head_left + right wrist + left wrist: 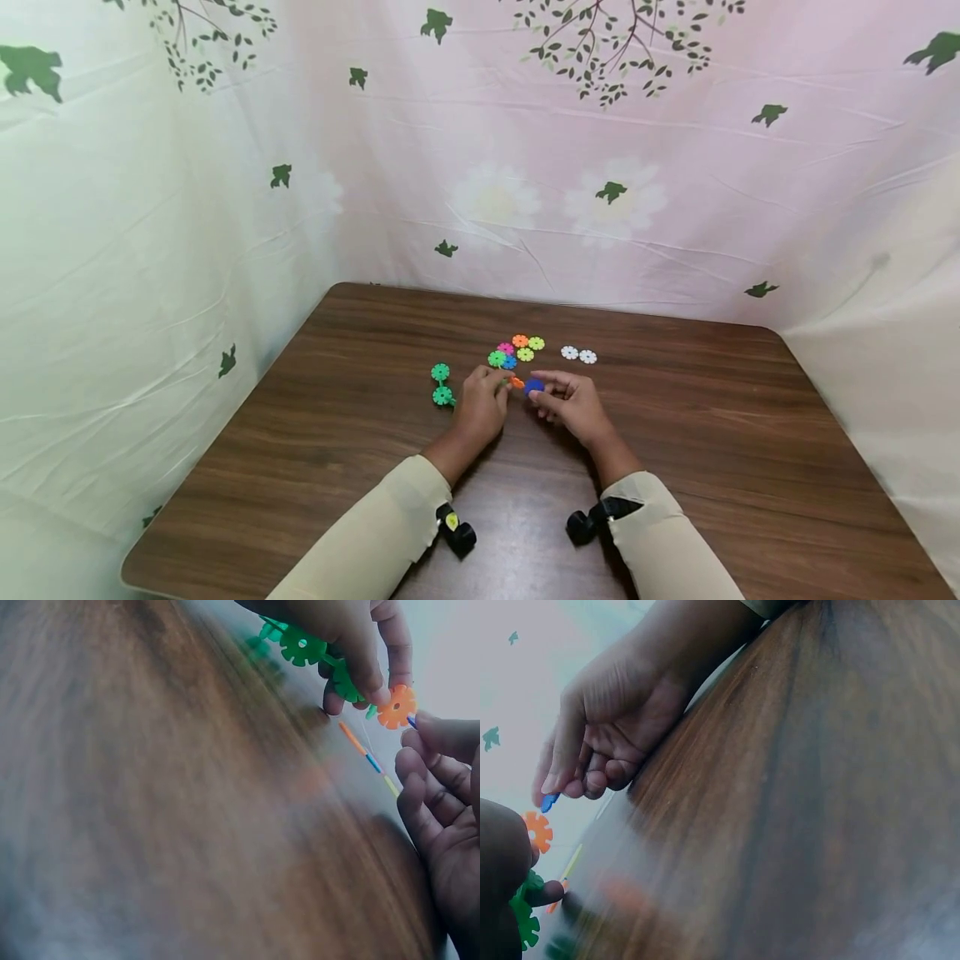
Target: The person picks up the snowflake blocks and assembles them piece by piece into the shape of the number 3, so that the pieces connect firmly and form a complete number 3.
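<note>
My left hand pinches a chain of notched interlocking discs. Green discs trail out to its left, and an orange disc forms the end facing my right hand. Between thumb and fingertips, my right hand pinches a blue interlocking disc. In the right wrist view the blue disc is seen edge-on, right at the rim of the orange one. Part of the green chain is hidden behind my left fingers. The far green discs show left of that hand in the head view.
Just beyond my hands lie loose discs: pink, bright green, blue, orange and two yellow ones. Two white discs lie farther right. The brown wooden table meets a printed cloth at its back edge.
</note>
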A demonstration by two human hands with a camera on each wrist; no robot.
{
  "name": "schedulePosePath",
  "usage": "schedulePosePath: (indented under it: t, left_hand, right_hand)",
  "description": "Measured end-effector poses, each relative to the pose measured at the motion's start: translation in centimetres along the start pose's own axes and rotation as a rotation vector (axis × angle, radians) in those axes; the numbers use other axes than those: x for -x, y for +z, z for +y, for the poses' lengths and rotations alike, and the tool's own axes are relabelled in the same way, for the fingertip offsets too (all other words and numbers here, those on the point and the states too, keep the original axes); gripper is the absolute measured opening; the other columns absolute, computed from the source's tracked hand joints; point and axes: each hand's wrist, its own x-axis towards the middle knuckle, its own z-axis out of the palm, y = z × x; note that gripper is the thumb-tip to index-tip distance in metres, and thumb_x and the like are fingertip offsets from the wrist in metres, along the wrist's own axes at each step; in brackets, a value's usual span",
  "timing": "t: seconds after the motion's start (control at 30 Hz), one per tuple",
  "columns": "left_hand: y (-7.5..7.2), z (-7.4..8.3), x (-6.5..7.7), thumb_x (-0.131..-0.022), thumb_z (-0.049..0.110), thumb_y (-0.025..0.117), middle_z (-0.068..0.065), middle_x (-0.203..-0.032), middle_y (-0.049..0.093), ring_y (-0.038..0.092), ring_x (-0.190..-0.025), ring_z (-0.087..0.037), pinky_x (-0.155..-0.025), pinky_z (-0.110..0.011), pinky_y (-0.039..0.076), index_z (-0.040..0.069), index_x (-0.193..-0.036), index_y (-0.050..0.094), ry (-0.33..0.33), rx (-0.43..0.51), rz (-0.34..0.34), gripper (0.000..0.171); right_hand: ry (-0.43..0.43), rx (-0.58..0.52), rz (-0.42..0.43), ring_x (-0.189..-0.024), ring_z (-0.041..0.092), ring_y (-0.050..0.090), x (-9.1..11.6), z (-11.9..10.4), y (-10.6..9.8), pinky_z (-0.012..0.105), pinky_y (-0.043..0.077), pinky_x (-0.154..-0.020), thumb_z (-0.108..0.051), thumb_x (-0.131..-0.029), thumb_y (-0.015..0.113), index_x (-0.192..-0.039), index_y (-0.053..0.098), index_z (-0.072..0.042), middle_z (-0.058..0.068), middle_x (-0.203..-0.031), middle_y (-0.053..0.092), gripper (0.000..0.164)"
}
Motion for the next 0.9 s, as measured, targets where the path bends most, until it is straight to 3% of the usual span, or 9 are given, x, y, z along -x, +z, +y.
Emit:
schedulePosePath:
  t: [0.17, 0.47, 0.73, 0.9]
  left_hand:
    - [0.13, -0.07, -0.07, -0.103, 0.007, 0.075, -0.016, -0.110, 0.073, 0.076, -0.096, -0.032, -0.079, -0.041, 0.065, 0.007, -0.122, 0.082, -0.009, -0.003, 0.003, 0.021]
    - [0.23, -0.14, -0.01, -0.103, 0.008, 0.076, -0.015, -0.109, 0.073, 0.076, -0.095, -0.031, -0.079, -0.040, 0.066, 0.008, -0.120, 0.082, 0.028, -0.017, 0.020, 0.019]
    - [0.33, -0.22, 0.04, -0.102, 0.007, 0.077, -0.015, -0.106, 0.072, 0.075, -0.093, -0.030, -0.078, -0.039, 0.065, 0.008, -0.119, 0.083, 0.046, -0.015, 0.027, 0.018]
    - [0.27, -0.18, 0.06, -0.101, 0.004, 0.077, -0.017, -0.105, 0.072, 0.076, -0.093, -0.031, -0.079, -0.040, 0.066, 0.004, -0.119, 0.083, 0.060, -0.006, 0.030, 0.019]
  right_hand:
    - [0.022, -0.023, -0.004, -0.062, 0.011, 0.069, -0.12, 0.06, -0.05, 0.028, 0.060, -0.057, -0.002, -0.102, 0.075, -0.135, 0.069, 0.013, 0.020, -0.083, 0.074, 0.037]
    - [0.076, -0.151, -0.025, -0.066, 0.010, 0.075, -0.22, 0.02, 0.17, 0.027, 0.063, -0.062, -0.001, -0.104, 0.070, -0.140, 0.064, 0.015, 0.002, -0.086, 0.082, 0.039]
    - [0.088, -0.185, -0.006, -0.066, 0.010, 0.076, -0.08, -0.47, 0.55, 0.028, 0.065, -0.064, 0.004, -0.104, 0.069, -0.138, 0.063, 0.019, 0.008, -0.087, 0.083, 0.038]
    - [0.099, -0.217, 0.005, -0.064, 0.009, 0.075, -0.15, -0.56, 0.92, 0.027, 0.064, -0.063, 0.007, -0.102, 0.068, -0.136, 0.063, 0.022, 0.003, -0.082, 0.082, 0.037]
